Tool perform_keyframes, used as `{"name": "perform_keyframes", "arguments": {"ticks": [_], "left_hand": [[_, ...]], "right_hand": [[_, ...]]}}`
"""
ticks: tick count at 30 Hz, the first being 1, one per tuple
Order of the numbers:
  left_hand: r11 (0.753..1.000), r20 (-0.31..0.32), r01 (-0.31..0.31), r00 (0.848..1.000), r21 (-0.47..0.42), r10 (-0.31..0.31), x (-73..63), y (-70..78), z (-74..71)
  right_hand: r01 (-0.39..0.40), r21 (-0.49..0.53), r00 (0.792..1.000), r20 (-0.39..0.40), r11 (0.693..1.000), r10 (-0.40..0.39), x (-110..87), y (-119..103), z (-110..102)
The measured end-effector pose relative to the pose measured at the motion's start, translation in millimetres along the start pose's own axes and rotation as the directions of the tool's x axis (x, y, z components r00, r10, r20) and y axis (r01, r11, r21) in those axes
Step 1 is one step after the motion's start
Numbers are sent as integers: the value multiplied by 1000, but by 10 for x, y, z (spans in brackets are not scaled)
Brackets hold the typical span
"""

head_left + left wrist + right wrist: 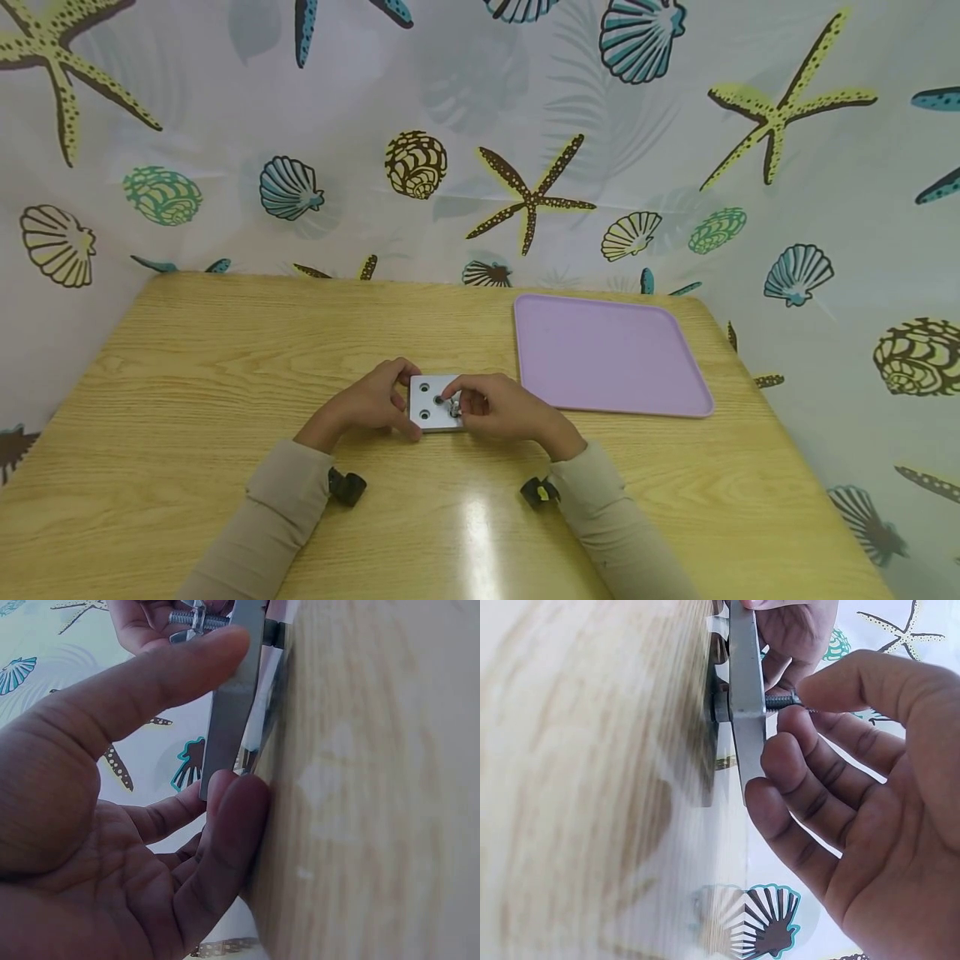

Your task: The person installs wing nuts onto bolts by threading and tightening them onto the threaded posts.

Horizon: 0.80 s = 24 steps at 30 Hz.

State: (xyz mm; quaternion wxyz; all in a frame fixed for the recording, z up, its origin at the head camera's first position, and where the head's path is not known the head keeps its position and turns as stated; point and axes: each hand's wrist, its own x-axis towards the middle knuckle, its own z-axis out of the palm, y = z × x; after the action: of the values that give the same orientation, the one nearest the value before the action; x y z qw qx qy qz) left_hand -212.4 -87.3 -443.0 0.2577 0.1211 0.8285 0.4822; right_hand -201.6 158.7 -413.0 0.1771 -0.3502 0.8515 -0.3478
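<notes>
Head view had my left hand (366, 405) gripping the metal plate (441, 422) to the left of my right hand (504, 408), the nearer to the bolt (455, 408), pinching it with thumb and fingers nearly together, its long axis square to the plate beneath.

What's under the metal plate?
A bolt head shows in the gap between the metal plate and the table. Most of the underside is hidden, so I can't tell what else is there.
</notes>
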Motion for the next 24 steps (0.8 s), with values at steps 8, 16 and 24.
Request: {"name": "perform_keyframes", "arguments": {"ticks": [8,16,24], "left_hand": [[1000,3,-11,1000,0,11,16,-9,-19],[1000,7,-12,1000,-7,12,9,-4,-16],[1000,5,-12,1000,-7,12,-16,5,-8]], "right_hand": [[3,-6,1000,1,1000,-3,13,3,-2],[-15,-3,1000,8,1000,15,14,19,28],[-20,2,1000,14,1000,20,6,5,31]]}}
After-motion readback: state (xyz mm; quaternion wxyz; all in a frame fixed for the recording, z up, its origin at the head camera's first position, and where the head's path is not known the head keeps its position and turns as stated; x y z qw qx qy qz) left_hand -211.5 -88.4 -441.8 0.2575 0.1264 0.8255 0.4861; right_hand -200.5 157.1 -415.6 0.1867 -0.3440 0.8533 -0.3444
